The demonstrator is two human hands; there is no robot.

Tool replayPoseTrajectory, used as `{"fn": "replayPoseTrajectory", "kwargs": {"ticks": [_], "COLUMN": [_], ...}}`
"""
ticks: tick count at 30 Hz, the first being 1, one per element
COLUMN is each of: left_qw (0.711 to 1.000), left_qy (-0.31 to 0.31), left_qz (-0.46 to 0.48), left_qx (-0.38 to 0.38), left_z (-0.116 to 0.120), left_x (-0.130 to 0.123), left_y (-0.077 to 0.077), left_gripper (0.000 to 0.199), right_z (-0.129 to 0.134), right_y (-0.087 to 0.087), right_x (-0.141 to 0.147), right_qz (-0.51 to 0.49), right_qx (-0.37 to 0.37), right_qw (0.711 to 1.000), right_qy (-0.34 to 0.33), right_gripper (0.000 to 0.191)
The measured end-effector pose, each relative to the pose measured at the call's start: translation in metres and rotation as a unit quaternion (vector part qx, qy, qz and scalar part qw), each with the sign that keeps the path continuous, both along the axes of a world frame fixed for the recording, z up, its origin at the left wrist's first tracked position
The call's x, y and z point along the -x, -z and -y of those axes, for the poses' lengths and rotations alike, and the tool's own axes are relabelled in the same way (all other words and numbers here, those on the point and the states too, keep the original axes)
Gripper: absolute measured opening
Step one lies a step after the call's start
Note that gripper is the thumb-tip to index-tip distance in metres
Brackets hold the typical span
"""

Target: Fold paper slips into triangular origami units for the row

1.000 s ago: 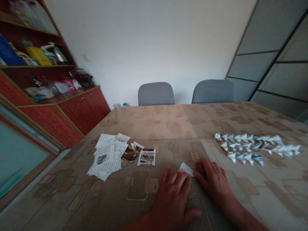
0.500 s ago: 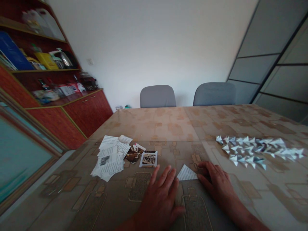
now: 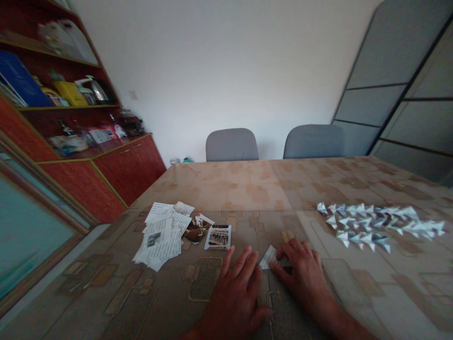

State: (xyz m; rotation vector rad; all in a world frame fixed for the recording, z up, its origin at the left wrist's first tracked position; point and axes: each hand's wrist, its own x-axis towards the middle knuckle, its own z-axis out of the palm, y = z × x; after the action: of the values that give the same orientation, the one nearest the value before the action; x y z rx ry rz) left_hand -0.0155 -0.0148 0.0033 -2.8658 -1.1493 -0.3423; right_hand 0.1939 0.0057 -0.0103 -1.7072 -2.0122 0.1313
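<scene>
So your left hand lay palm down at the lower middle of the frame, wide open with the fingers spread, nothing in it. Its index fingertip was right by the left corner of the small white scrap of printed paper, touching or just shy of it, couldn't tell. My guess is you had it there to steady that edge.

Your right hand, right of center and low in the frame, was half curled, thumb and fingertips over the scrap's right part. Pinching or just pressing? Couldn't tell. Having the paper flat on the brown patterned tablecloth probably gave you something firm to push against.

The loose heap of white printed sheets sat left of center, and the rows of pointy folded white paper pieces were over at the right, likely spread that way to leave your middle free.

As for the scrap, it was pale with faint grey lines of print, slanted edges and a point at the top; your fingers hid the rest.
</scene>
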Motion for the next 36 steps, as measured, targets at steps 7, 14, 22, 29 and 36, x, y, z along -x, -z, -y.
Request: {"fn": "replayPoseTrajectory", "kwargs": {"ticks": [7, 14, 22, 29, 36], "left_qw": [1.0, 0.996, 0.988, 0.992, 0.988], "left_qy": [-0.02, -0.033, -0.023, 0.005, 0.017], "left_qz": [0.013, 0.058, 0.119, 0.097, 0.12], "left_qx": [0.017, 0.057, 0.1, 0.082, 0.098], "left_z": [-0.002, -0.007, -0.031, -0.043, -0.037], "left_x": [0.0, 0.002, -0.006, -0.015, -0.001], "left_y": [-0.008, -0.013, -0.019, -0.023, -0.018], "left_gripper": [0.044, 0.028, 0.03, 0.027, 0.018], "right_z": [-0.003, -0.004, -0.007, -0.008, -0.011], "right_y": [-0.003, -0.016, -0.019, -0.017, -0.01], "right_x": [-0.017, -0.041, -0.025, -0.024, -0.024], "right_qz": [-0.005, -0.032, 0.012, 0.04, -0.024], "right_qx": [0.045, 0.065, 0.017, -0.006, 0.005], "right_qw": [0.999, 0.995, 0.974, 0.974, 0.99], "right_qy": [-0.018, -0.069, -0.228, -0.223, -0.14], "right_gripper": [0.004, 0.007, 0.018, 0.01, 0.023]}}
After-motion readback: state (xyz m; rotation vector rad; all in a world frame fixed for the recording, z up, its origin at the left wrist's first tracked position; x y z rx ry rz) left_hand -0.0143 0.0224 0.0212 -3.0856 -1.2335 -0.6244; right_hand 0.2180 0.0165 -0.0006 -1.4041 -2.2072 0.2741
